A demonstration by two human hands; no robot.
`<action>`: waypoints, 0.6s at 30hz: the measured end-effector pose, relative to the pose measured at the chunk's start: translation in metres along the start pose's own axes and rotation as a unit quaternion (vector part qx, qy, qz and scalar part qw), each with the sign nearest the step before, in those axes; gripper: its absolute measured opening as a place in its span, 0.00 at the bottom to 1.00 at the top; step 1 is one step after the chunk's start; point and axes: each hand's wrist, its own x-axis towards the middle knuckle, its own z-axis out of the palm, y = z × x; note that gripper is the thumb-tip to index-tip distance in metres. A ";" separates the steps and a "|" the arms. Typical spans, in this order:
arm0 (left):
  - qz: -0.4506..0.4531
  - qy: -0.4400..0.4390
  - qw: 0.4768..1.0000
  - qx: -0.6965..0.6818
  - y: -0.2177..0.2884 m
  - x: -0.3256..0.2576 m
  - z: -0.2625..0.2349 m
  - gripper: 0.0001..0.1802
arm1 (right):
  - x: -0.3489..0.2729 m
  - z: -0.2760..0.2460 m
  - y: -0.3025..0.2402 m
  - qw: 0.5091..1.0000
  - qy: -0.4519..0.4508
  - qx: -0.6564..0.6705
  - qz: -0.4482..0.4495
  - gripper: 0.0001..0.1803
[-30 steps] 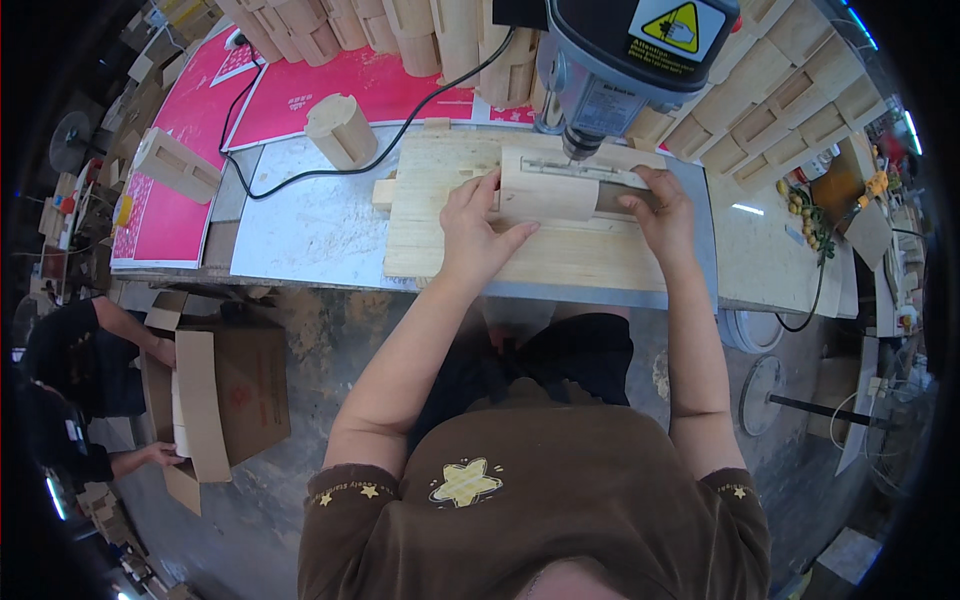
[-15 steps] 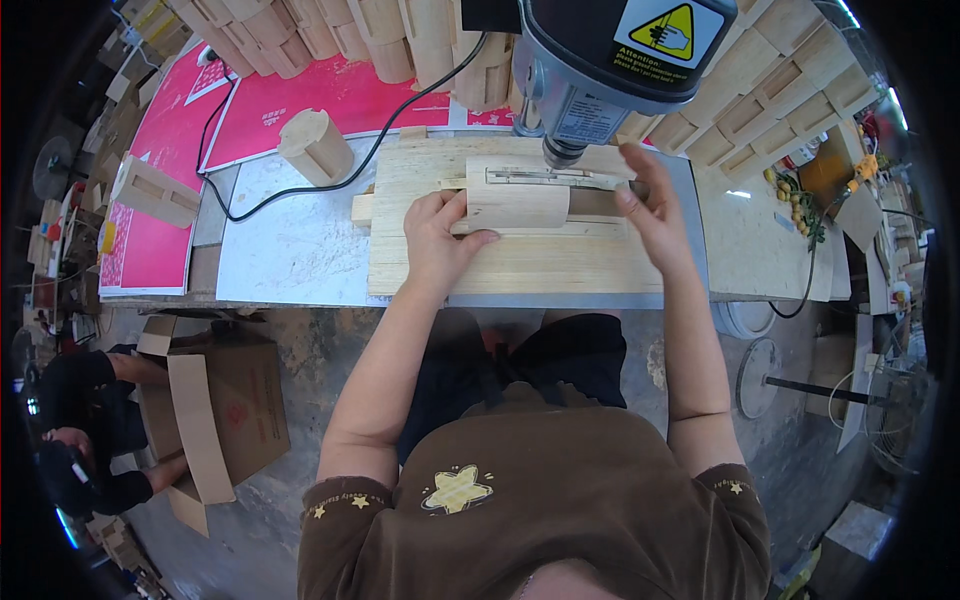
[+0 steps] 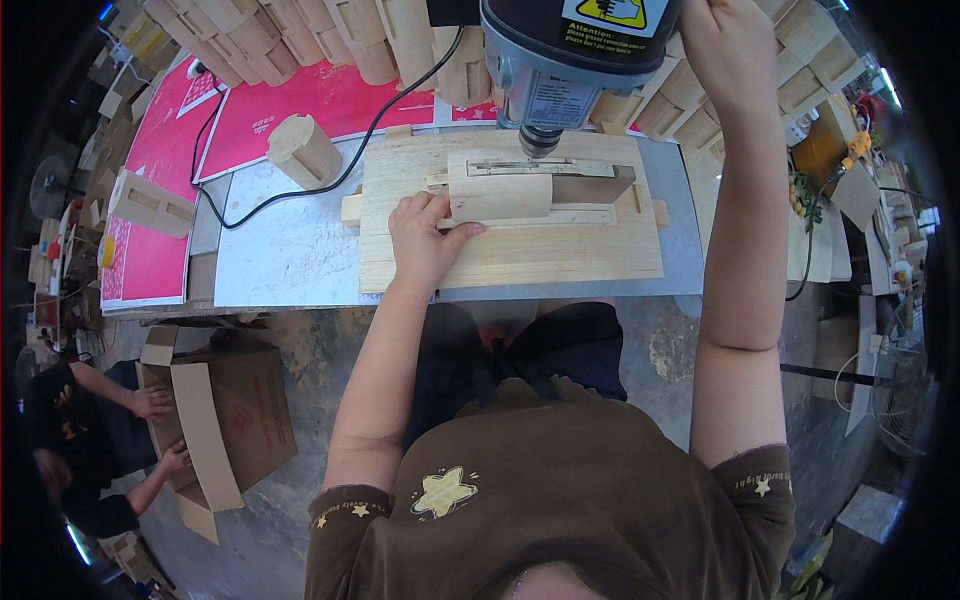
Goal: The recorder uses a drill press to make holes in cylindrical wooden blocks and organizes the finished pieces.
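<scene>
A pale wooden block [image 3: 500, 196] with a rounded side lies on a flat wooden board [image 3: 540, 262], against a thin strip with a slotted metal-edged guide [image 3: 540, 168] behind it. My left hand [image 3: 425, 232] grips the block's left end, thumb along its near edge. Above the block hangs a bench drill [image 3: 575, 70], its chuck [image 3: 540, 140] over the guide; the bit's tip is hard to make out. My right hand [image 3: 732, 55] is raised at the drill's right side, fingers curled; whatever they hold is hidden at the picture's top edge.
Several wooden blocks [image 3: 365, 50] are stacked at the back left, more [image 3: 690, 105] at the back right. Two blocks stand or lie left of the board. A black cable [image 3: 350, 165] crosses the bench. At lower left another person's hands [image 3: 160, 405] touch an open cardboard box [image 3: 240, 410].
My right hand has left the block's right end and risen to the drill's right side. My left hand stays on the block. The other person's hands have shifted at the box.
</scene>
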 end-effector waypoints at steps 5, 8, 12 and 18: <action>-0.007 -0.003 1.000 0.023 -0.006 -0.006 -0.004 0.29 | -0.053 -0.018 -0.004 0.983 -0.013 -0.180 -0.042 0.11; -0.009 -0.008 1.000 0.010 -0.004 -0.004 -0.005 0.29 | -0.095 -0.006 0.000 0.986 -0.002 -0.152 -0.071 0.07; -0.001 -0.008 1.000 0.013 0.004 0.001 -0.004 0.29 | -0.127 0.016 0.026 0.991 0.077 -0.037 -0.099 0.06; 0.009 0.016 1.000 0.017 0.007 0.002 -0.006 0.19 | -0.151 0.057 0.069 0.992 0.084 -0.015 -0.095 0.07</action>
